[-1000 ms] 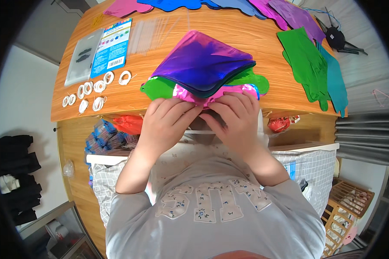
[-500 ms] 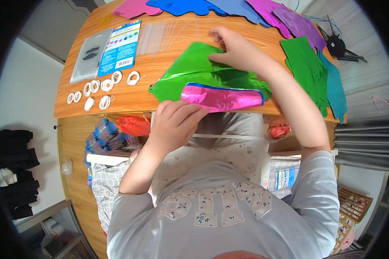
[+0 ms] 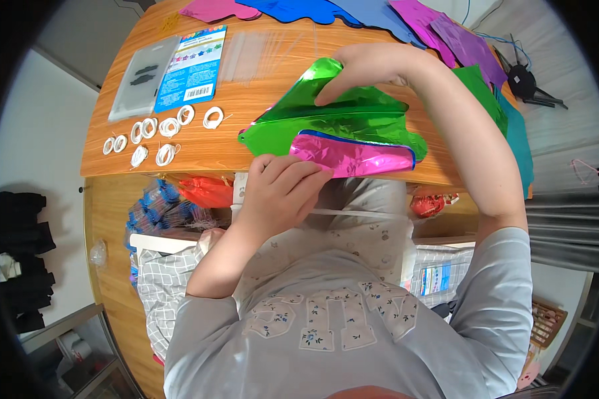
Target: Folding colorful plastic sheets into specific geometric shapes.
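Observation:
A shiny green foil piece (image 3: 353,118) lies partly folded at the desk's near edge, creased along its length. Over its near side is a pink foil fold (image 3: 353,158) with a blue rim. My left hand (image 3: 283,193) is closed on the pink fold's near left edge, fingers together on top. At the far side, my right hand (image 3: 379,66) pinches the green foil's raised edge, thumb on the inner face. The fingers behind that edge are partly hidden. The green foil's far left part curls up off the desk.
White string coils (image 3: 170,127) and a blue printed card (image 3: 193,70) lie left, beside a clear bag (image 3: 136,96) and clear thin strips (image 3: 253,56). Blue foil (image 3: 293,13) and purple foil (image 3: 469,46) lie along the far edge. A black device (image 3: 522,80) with antennas stands right.
My right hand has closed on the far edge of the green foil and lifted it, bending it toward me. The left hand keeps its hold on the pink fold.

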Action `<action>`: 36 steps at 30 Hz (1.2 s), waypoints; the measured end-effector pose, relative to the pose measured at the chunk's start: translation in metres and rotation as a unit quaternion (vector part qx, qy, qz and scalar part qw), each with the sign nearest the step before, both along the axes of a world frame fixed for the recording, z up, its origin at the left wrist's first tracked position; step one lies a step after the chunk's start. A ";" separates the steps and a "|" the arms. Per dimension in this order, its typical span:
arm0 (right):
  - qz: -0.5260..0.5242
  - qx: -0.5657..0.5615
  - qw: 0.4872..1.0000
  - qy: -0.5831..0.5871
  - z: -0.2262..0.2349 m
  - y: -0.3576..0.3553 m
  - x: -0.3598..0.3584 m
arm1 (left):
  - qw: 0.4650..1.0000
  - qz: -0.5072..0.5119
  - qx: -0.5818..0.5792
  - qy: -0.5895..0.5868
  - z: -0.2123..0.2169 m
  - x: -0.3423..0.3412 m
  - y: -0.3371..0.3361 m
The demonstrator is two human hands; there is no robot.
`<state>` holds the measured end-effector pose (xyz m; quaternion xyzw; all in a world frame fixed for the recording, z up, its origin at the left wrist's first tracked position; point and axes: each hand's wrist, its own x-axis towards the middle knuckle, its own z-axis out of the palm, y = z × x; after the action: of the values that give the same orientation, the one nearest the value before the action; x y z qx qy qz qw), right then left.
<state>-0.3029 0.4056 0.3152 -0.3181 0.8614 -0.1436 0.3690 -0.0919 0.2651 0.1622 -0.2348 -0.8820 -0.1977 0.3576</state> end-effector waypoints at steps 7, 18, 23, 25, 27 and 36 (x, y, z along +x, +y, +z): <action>-0.052 -0.071 0.992 -0.094 -0.011 0.010 -0.005 | 1.000 -0.004 -0.002 0.002 0.001 0.000 -0.001; -0.084 -0.028 0.994 -0.069 -0.008 0.009 0.002 | 1.000 -0.005 0.007 0.009 -0.001 -0.002 0.000; -0.061 -0.095 0.982 -0.151 -0.015 0.014 -0.007 | 1.000 -0.008 0.011 0.005 0.000 -0.001 0.000; -0.017 -0.134 0.969 -0.208 -0.018 0.015 -0.006 | 1.000 -0.007 0.010 0.004 0.000 -0.001 0.000; -0.009 -0.138 0.975 -0.173 -0.022 0.016 -0.016 | 1.000 -0.008 0.009 0.004 0.001 -0.002 -0.001; -0.007 -0.108 0.978 0.177 -0.035 0.016 -0.019 | 1.000 -0.011 0.019 -0.013 0.010 0.001 0.002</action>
<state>-0.3221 0.4220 0.2798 -0.3703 0.8947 -0.1800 0.1731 -0.0913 0.2674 0.1724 -0.2352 -0.8800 -0.2212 0.3482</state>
